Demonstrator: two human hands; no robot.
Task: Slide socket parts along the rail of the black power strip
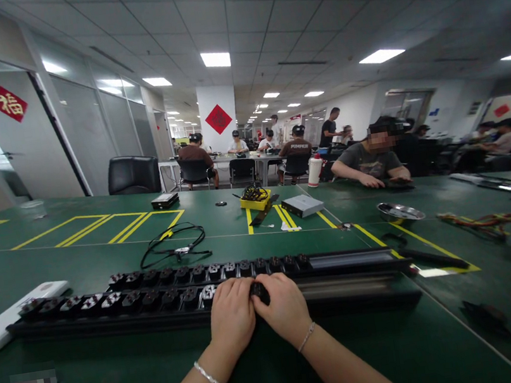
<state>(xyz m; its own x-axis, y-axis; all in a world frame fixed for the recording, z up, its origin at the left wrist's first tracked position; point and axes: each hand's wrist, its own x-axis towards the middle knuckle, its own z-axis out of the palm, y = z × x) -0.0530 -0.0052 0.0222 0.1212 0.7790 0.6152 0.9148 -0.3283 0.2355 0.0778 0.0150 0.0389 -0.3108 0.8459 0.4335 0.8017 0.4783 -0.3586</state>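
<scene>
Two long black rails lie side by side across the table, the near rail [159, 321] and the far rail [361, 257]. Rows of small black and white socket-like pieces sit along their left parts, such as the white piece [92, 301]. Over the middle of the near rail, a small black piece [259, 291] shows between my hands. My left hand [232, 310] is closed against its left side, fingers curled over the rail. From the right, my right hand [282, 303] pinches it with bent thumb and fingers. My palms hide part of the rail and the piece's underside.
A white power strip [19, 313] lies at the left. Beyond the rails are a coiled black cable [174, 245], a yellow box of wires [255, 198], a grey metal box [303, 205] and a metal bowl [400, 211]. Across the table sits a person [368, 158].
</scene>
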